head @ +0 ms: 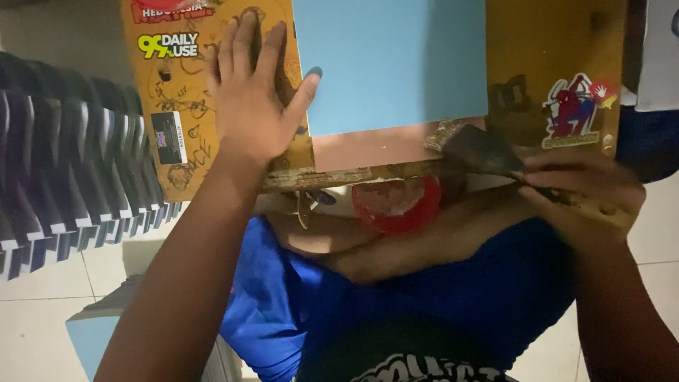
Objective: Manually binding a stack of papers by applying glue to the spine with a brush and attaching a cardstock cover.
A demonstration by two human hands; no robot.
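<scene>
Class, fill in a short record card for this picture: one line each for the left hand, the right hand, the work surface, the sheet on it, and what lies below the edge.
left hand: flat, palm down on the board, thumb at the sheet's edge
right hand: grips a brush by its handle
work surface: yellow-brown board with stickers
sheet: light blue sheet over a pinkish one
below edge: red round container

Striped black-and-white stack [67,166] at my left, on white tiled floor [42,311]. Red round container [396,205] under board edge. My blue shorts [438,297] below.
</scene>
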